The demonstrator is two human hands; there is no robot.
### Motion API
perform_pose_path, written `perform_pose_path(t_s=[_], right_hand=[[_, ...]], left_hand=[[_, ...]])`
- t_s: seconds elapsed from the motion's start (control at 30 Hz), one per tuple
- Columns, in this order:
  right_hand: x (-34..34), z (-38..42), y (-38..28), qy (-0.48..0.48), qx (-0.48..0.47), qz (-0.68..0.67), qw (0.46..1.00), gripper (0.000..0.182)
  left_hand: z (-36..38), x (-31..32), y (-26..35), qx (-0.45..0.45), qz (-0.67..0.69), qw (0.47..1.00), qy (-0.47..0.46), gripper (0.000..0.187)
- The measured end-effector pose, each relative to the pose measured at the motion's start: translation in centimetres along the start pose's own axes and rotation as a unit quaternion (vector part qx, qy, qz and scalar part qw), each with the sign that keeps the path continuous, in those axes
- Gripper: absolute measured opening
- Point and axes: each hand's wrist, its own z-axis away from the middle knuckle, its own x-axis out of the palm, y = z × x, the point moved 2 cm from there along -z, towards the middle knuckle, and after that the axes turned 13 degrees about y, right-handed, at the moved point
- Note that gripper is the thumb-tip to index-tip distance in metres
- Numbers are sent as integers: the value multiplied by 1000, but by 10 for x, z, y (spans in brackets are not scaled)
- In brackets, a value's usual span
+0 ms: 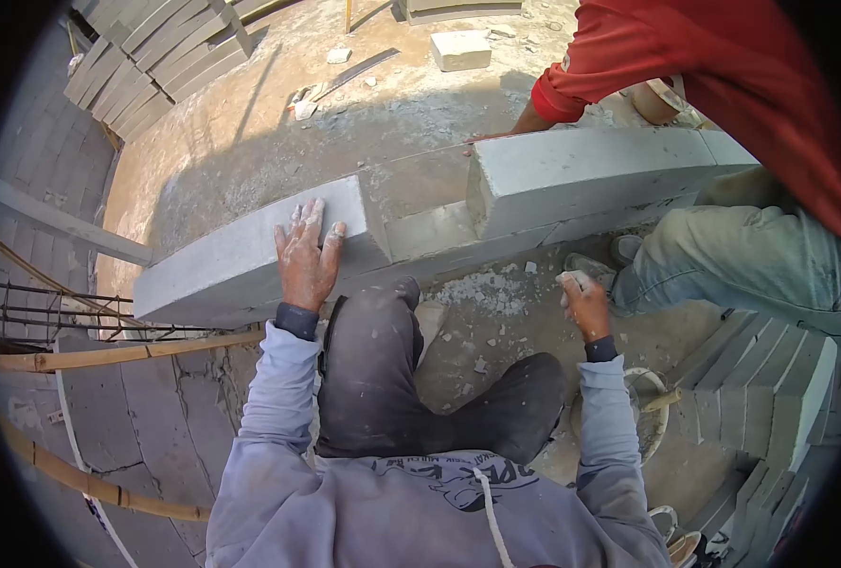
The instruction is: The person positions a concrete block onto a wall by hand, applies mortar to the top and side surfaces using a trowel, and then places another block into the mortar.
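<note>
My left hand (309, 254) lies flat with fingers spread on the top of a pale grey block (241, 241), near its right end. White dust covers the fingers. My right hand (583, 301) is held low over the ground, its whitened fingers curled in; whether anything is inside them I cannot tell. A gap in the upper course separates the left block from another pale block (591, 170), with a lower block (430, 230) showing between them. White crumbs (487, 289) are scattered on the ground between my hands.
A co-worker in a red sleeve (619, 66) leans over the wall at right, a hand behind the block. A bucket (646, 407) stands beside my right forearm. Block stacks (761, 379) rise at right and back left (155, 57). Bamboo poles (127, 358) and rebar (51, 308) lie left.
</note>
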Motion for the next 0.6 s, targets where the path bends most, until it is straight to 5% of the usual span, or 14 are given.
perform_pose_path(t_s=[0.33, 0.6], right_hand=[[-47, 83, 84, 89, 132, -8, 987, 27], [-48, 98, 99, 112, 133, 12, 985, 25]], left_hand=[[9, 18, 2, 9, -61, 998, 34, 51], [11, 23, -1, 29, -78, 995, 63, 50]])
